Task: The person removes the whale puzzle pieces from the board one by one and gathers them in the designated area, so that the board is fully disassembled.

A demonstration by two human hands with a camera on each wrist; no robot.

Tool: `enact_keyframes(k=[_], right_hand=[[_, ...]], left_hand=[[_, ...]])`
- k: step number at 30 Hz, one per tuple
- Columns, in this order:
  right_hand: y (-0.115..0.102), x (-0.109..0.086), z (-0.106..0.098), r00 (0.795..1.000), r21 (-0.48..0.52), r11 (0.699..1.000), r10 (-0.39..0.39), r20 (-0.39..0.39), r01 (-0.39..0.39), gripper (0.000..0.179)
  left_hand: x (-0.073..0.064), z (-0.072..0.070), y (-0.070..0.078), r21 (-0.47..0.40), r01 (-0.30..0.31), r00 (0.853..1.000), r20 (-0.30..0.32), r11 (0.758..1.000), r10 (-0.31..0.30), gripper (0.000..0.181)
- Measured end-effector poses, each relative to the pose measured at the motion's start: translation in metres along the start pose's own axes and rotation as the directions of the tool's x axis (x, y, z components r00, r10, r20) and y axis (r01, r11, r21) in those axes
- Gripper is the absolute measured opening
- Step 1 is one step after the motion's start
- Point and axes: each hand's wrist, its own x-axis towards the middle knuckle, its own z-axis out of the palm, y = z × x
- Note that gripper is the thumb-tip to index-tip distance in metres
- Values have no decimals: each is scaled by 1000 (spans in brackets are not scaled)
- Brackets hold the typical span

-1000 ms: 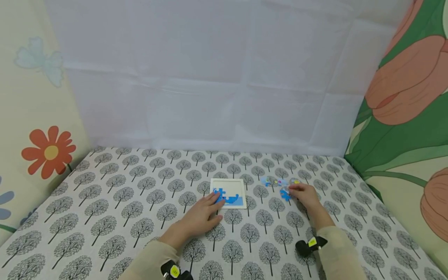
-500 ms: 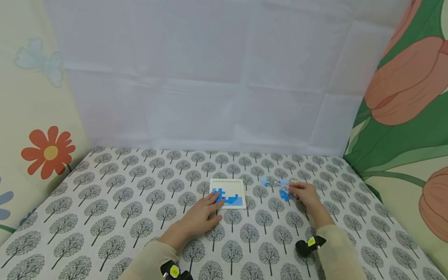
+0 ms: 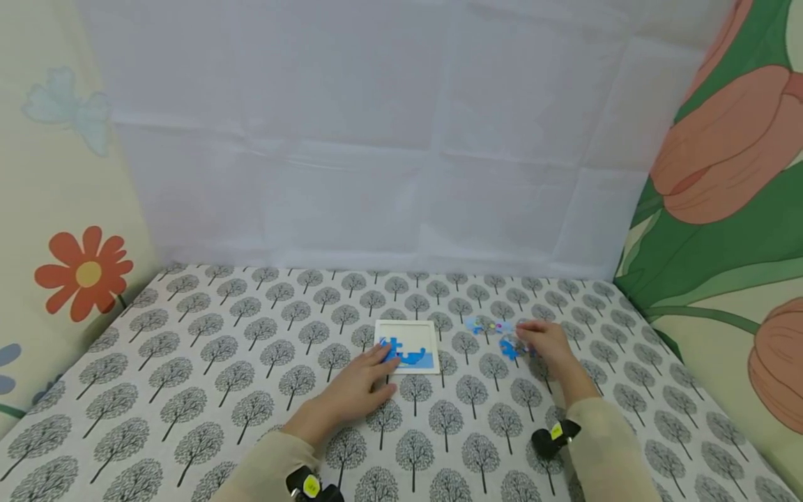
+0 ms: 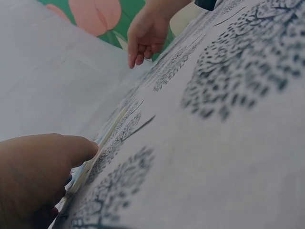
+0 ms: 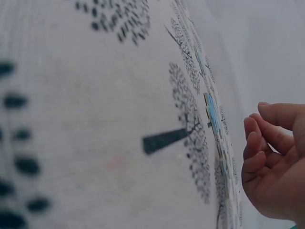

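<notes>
My left hand (image 3: 354,387) lies with extended fingers on the lower left of a square white puzzle frame (image 3: 437,352), covering part of it. Inside the frame, blue jigsaw pieces (image 3: 410,358) fill the lower part; the upper part is bare white backing. Over to the right, my right hand (image 3: 546,345) hovers above loose puzzle pieces (image 3: 509,348), fingers loosely bent. In the right wrist view, thumb and forefinger of this hand (image 5: 279,162) are near each other with nothing seen between them, apart from the pieces (image 5: 213,112) on the cloth.
Light blue pieces (image 3: 483,325) with coloured spots lie beyond the right fingertips. A tree-print cloth (image 3: 263,390) covers the table. White sheeting (image 3: 351,139) hangs behind it, and flower-patterned panels (image 3: 721,209) stand at both sides.
My right hand has shifted slightly away from me, and its fingers now cover the yellow-marked piece seen earlier. The left hand stays on the frame.
</notes>
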Motion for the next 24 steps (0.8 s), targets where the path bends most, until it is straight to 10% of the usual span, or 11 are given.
enact_keyframes(k=[24], right_hand=[[-32,-3,53,985,74,990,-131,115,123,22]], left_hand=[[-8,-5,3,79,-50,999,-14,996,51,49]])
